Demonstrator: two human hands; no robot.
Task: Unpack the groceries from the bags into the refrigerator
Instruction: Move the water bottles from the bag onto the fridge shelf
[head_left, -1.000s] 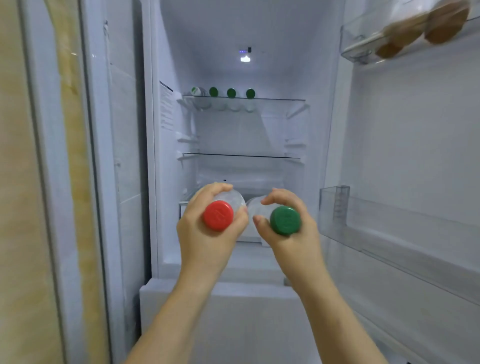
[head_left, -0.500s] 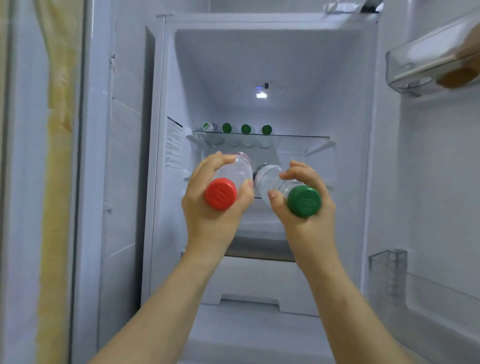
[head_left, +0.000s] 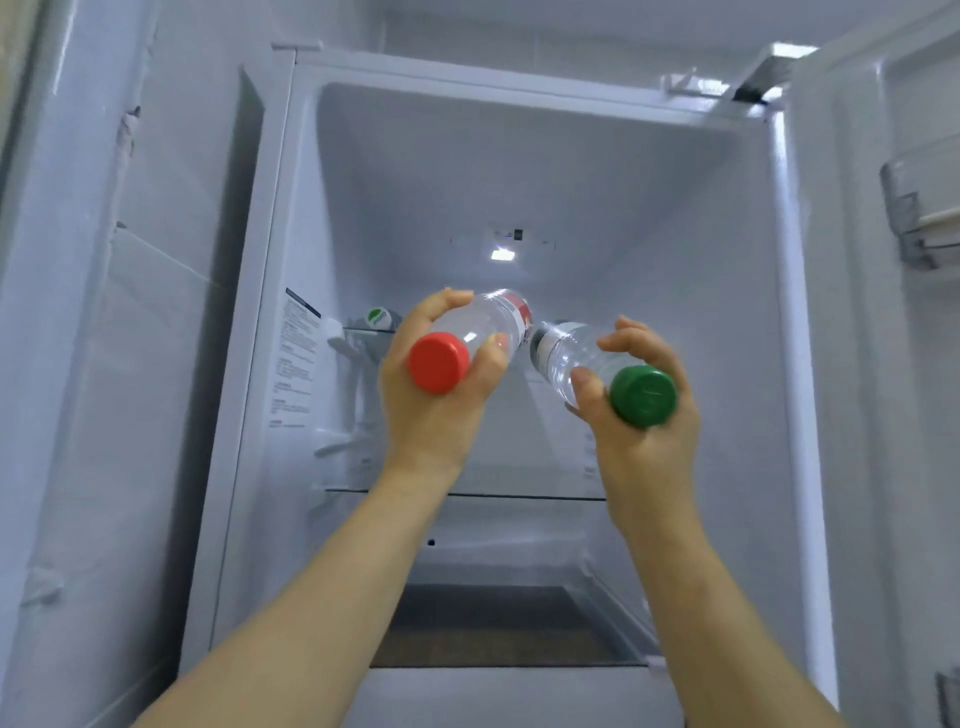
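My left hand (head_left: 436, 410) grips a clear water bottle with a red cap (head_left: 439, 362), its base pointing into the open refrigerator (head_left: 519, 171). Beside it, my right hand (head_left: 644, 415) grips a second clear bottle with a green cap (head_left: 643, 396), also held lying with the cap toward me. Both bottles are raised in front of the upper glass shelf (head_left: 363, 330), their far ends nearly touching. One green-capped bottle (head_left: 378, 318) lying on that shelf shows at the left; anything else on the shelf is hidden behind my hands.
A lower glass shelf (head_left: 519, 496) runs across below my wrists, with a dark drawer top (head_left: 493, 629) under it. The open door's bin (head_left: 924, 208) is at the upper right. A wall panel (head_left: 104, 312) stands left of the refrigerator.
Both hands have lifted the two bottles from near the bottom of the compartment up to the top shelf's height, and my view has tilted upward.
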